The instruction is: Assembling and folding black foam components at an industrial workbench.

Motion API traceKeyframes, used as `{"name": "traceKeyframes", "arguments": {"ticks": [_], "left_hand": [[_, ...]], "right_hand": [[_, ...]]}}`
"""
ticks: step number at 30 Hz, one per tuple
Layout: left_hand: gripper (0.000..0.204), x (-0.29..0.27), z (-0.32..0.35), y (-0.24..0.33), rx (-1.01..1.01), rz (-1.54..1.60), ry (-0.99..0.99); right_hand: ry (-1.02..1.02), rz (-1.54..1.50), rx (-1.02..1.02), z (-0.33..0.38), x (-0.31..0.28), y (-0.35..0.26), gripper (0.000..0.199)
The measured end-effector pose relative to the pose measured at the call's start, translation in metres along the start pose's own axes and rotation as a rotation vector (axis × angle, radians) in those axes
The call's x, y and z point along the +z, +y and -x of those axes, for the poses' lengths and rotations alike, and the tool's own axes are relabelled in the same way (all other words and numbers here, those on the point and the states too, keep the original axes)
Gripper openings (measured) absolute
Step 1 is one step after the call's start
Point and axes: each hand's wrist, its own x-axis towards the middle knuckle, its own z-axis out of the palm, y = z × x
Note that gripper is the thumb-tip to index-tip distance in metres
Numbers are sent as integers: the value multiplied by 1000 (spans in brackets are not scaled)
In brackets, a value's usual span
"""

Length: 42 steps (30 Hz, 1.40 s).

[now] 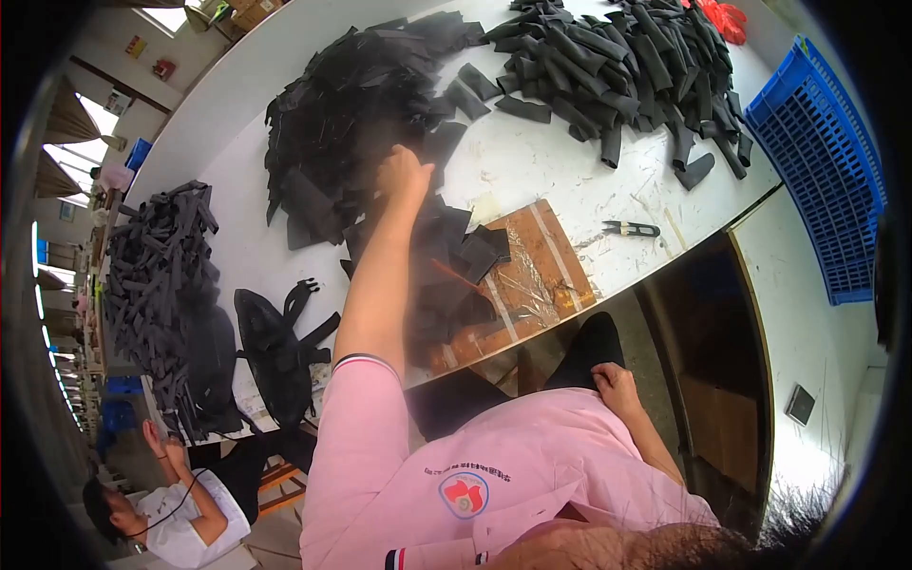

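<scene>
At 11 o'clock I see the left hand (404,176) over the black fabric pile (332,104); its fingertips are hidden, so I can't tell if they grip. At 4, the right hand (617,385) curls, palm hidden, by the thigh (591,347). Bare white table (537,161) opens at 1, its edge at 3.

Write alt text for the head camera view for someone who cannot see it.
A person in a pink shirt has their left hand at a heap of flat black pieces on a white table, their right hand off it. Tubular black pieces, small snips and a blue crate are to the right.
</scene>
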Motion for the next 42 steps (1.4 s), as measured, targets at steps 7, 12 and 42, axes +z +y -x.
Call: {"name": "traceKeyframes", "arguments": {"ticks": [7,12,42], "left_hand": [[27,9,-26,-12,323,239,149],[39,-37,-42,-33,426,745,381],[17,12,323,-26,1088,462,-165]], "right_hand": [[-37,10,-44,-11,1,3,13],[-33,-2,13,-15,5,7,13],[-78,-387,609,126,28,137,21]]}}
